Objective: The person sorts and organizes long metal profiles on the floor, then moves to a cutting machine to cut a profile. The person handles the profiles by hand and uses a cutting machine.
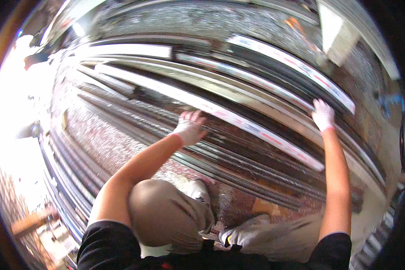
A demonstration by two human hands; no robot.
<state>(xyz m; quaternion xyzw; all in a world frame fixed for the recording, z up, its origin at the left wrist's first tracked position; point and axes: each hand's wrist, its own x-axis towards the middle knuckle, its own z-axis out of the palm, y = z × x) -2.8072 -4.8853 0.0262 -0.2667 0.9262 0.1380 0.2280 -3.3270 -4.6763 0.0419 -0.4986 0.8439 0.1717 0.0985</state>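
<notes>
Long metal-looking bars lie side by side on the ground, slanting from far left to near right. My left hand (pixel 191 127), in a pale glove, has its fingers spread beside a long bar with a white printed face (pixel 238 120), close to its near edge. Farther to the right, my right hand (pixel 323 114), also gloved, reaches over with its fingers apart at a narrower printed strip (pixel 256 81). Whether either hand touches a bar is blurred. Behind the right hand lies a black bar with a white printed side (pixel 297 65).
Several dark thin bars (pixel 166 121) run in front of the printed ones. More long bars (pixel 72 166) lie at the left. My shoe (pixel 198 191) stands on speckled ground nearby. A pale block-like post (pixel 339 42) rises at the far right, near an orange object (pixel 297 27).
</notes>
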